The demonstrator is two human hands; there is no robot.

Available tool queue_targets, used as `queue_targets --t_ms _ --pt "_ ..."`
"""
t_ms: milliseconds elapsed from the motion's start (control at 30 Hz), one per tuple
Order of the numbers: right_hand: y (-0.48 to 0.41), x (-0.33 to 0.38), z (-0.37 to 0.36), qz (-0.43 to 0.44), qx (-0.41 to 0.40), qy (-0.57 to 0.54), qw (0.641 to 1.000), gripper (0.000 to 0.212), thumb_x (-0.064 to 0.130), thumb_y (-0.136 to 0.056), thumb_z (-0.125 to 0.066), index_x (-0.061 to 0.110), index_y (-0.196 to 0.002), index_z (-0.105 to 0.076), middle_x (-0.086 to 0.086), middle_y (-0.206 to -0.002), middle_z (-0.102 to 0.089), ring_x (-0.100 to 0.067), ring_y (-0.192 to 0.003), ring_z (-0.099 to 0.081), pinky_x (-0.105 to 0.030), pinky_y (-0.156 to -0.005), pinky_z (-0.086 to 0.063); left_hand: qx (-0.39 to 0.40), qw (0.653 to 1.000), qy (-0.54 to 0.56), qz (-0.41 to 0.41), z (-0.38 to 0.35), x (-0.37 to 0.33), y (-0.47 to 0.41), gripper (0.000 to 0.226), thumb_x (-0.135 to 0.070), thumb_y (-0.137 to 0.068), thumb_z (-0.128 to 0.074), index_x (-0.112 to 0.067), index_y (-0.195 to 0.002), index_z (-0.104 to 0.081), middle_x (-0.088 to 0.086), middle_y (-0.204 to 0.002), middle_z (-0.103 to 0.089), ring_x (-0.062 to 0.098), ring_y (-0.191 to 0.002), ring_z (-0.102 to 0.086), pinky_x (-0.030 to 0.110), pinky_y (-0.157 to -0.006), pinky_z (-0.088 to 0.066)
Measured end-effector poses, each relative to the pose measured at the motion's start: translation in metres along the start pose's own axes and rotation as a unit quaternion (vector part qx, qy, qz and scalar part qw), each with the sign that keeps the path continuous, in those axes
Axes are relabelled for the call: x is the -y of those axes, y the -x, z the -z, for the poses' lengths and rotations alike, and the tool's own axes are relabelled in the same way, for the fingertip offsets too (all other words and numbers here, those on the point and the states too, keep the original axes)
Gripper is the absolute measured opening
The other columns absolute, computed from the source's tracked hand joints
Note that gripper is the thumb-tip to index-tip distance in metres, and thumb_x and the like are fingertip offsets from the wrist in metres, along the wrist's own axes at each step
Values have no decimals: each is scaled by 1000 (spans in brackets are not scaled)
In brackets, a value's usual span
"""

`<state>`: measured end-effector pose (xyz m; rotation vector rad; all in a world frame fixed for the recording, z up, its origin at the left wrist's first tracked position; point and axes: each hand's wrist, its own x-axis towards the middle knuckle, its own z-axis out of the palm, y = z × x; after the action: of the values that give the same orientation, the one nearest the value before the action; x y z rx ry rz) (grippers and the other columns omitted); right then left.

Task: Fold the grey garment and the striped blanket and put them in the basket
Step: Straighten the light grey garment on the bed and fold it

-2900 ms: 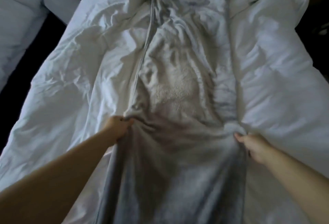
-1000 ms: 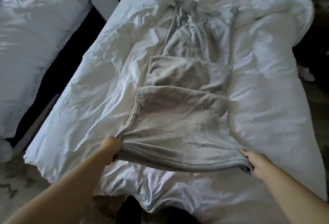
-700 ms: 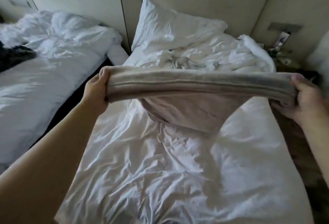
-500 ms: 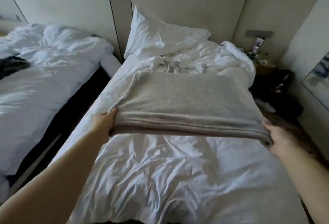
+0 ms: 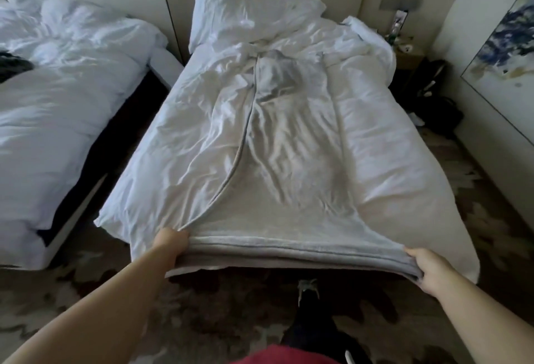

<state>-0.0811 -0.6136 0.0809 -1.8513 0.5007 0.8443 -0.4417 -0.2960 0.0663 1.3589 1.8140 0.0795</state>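
Observation:
The grey garment [image 5: 289,161] lies stretched lengthwise down the middle of the white bed [image 5: 179,138], from near the pillow to the foot edge. Its near end is doubled into a thick layered edge that hangs just past the foot of the bed. My left hand [image 5: 170,243] grips the left corner of that edge. My right hand [image 5: 427,268] grips the right corner, fingers curled under the layers. No striped blanket or basket shows in this view.
A white pillow [image 5: 248,14] leans at the head of the bed. A second white bed [image 5: 66,80] stands to the left across a dark gap. A nightstand [image 5: 407,54] and dark bags [image 5: 436,103] sit at the right wall. Patterned carpet [image 5: 202,306] lies underfoot.
Both hands lifted the folded end of the grey garment, swung it toward the pillow, then drew it back to the foot of the bed. It now lies stretched out long.

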Motion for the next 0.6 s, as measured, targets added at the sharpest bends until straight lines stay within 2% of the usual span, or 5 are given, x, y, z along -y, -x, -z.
queue_targets --t_ms 133,233,400,500,600 --pt "17 5 0 -7 52 -16 999 12 10 -97 -49 3 -93 -58 -13 -61 -64 -28 -58 -59 -24 -30 -46 92 996 -10 -7 16 -1 13 14 -14 -95 -53 -1 -101 -52 19 -92 -52 27 -70 -50 31 -57 -40" --pt "30 35 2 98 75 -94 988 13 7 -97 -48 16 -92 -56 -7 -77 -60 -19 -69 -55 -18 -38 -48 95 988 90 -79 36 -28 18 6 -13 -94 -56 -10 -89 -54 10 -71 -47 20 -54 -41 19 -44 -30" --pt "43 40 19 192 91 -187 959 19 4 -93 -53 23 -94 -57 -1 -94 -60 -16 -82 -60 -30 -61 -48 66 941 298 -144 50 -34 31 29 4 -91 -49 -19 -108 -53 11 -82 -55 19 -55 -52 12 -31 -36" --pt "33 -7 25 129 67 -102 984 16 4 -94 -52 14 -105 -58 -5 -90 -57 -20 -79 -55 -32 -58 -52 53 958 266 -92 38 -5 34 34 15 -85 -39 -12 -77 -57 10 -67 -48 20 -40 -53 15 -27 -36" --pt "30 -51 29 62 35 -42 997 16 2 -95 -51 11 -108 -53 -9 -86 -52 -21 -68 -47 -30 -51 -47 46 987 126 -89 23 28 30 23 7 -90 -40 -6 -77 -54 16 -77 -49 28 -58 -51 22 -35 -44"
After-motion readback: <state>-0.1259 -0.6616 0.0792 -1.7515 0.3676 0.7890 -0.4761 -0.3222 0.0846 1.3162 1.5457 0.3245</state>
